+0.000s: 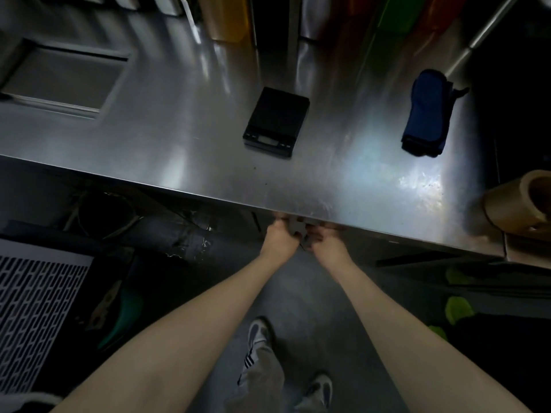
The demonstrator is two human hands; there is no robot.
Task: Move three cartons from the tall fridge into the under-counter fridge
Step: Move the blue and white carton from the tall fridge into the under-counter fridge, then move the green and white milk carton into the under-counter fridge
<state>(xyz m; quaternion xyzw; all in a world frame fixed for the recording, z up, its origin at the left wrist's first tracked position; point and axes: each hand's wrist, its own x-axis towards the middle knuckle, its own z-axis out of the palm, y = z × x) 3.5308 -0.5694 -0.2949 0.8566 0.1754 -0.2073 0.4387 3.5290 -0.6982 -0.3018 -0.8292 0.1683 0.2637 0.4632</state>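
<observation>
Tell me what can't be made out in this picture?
- Head view: the fingers of the left hand and right hand are hidden under the steel counter edge.
- The grey thing between them: too dark to identify.
- Under-counter fridge and cartons: not visible.
- Scale display: too small to read.
- Brown roll: cut off by the right edge.

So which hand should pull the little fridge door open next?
Hard to pick: probably either. The left hand and right hand both reach under the steel counter edge, holding a dark part together. It is too dim to tell what it is.
</observation>
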